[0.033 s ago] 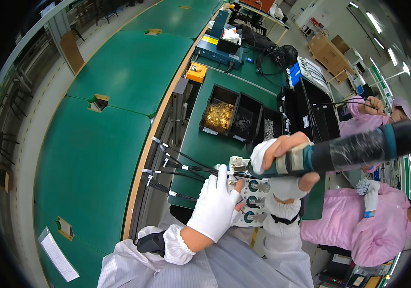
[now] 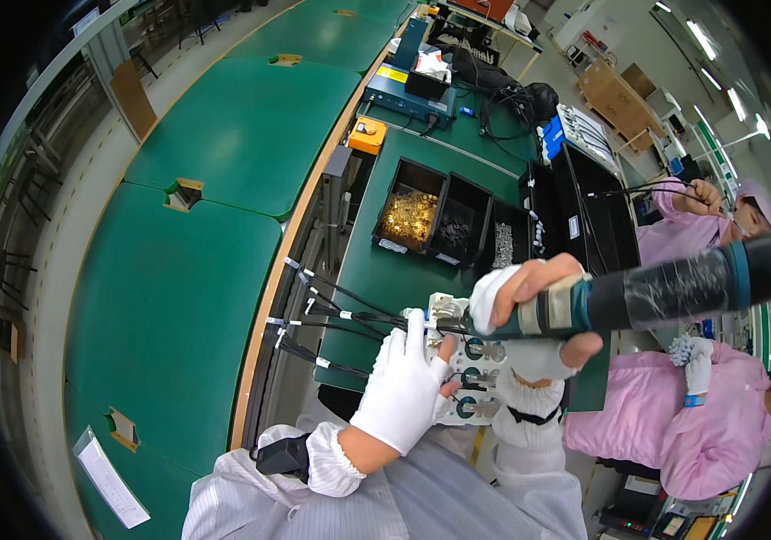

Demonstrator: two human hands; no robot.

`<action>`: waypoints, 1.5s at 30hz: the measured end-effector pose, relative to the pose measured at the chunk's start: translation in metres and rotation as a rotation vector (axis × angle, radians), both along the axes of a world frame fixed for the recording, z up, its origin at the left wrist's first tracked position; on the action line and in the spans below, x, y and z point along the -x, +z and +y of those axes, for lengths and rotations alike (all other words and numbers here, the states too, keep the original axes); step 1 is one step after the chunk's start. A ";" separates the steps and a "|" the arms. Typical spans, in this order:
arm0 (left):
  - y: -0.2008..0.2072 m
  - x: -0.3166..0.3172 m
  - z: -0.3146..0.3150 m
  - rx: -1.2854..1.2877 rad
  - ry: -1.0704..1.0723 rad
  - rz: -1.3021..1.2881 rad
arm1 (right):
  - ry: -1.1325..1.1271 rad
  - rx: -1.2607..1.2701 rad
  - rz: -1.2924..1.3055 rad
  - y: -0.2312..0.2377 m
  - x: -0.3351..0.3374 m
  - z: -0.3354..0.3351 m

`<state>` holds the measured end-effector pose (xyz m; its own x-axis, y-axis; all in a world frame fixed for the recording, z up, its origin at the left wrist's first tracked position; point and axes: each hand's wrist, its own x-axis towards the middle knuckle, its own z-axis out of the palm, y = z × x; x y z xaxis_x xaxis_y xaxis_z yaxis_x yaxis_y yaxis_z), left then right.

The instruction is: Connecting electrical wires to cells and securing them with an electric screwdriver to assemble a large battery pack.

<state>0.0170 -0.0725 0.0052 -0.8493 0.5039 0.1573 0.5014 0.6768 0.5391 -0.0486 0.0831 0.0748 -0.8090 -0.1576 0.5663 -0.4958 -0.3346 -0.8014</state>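
My right hand [image 2: 529, 286], in a white glove with bare fingertips, is closed round a teal and black power screwdriver [image 2: 664, 290]. The tool lies nearly level, its thick rear end to the right and its front over a white fixture [image 2: 447, 306]. Across from it my gloved left hand [image 2: 403, 382] presses a black cable [image 2: 376, 317] against the fixture, bare thumb at its side. Round dark-green parts with clear pieces [image 2: 474, 378] sit in a row on the fixture. The tool's tip is hard to make out behind my right hand.
Beyond the hands, black bins hold brass-coloured parts [image 2: 410, 216], dark parts [image 2: 454, 232] and silver parts [image 2: 503, 243]. A tall black bin [image 2: 597, 211] stands to their right. Two people in pink work at the right, one in a pink coat [image 2: 673, 414]. Labelled cables hang over the left edge.
The screwdriver's rear end has shifted slightly to the right and down, with my right hand a touch along with it. My left hand stays in place.
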 end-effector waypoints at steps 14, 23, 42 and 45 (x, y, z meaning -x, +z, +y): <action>-0.019 -0.006 0.009 -0.132 0.060 0.060 | 0.065 -0.118 -0.022 -0.021 -0.017 0.006; -0.006 -0.015 -0.006 -0.128 0.043 0.062 | 0.139 -0.072 -0.114 -0.014 -0.018 -0.003; -0.017 -0.044 -0.020 -0.087 -0.075 0.024 | 0.198 0.026 -0.039 -0.016 -0.057 0.018; -0.017 -0.047 -0.020 -0.066 -0.058 0.012 | 0.187 0.066 -0.038 -0.021 -0.061 0.015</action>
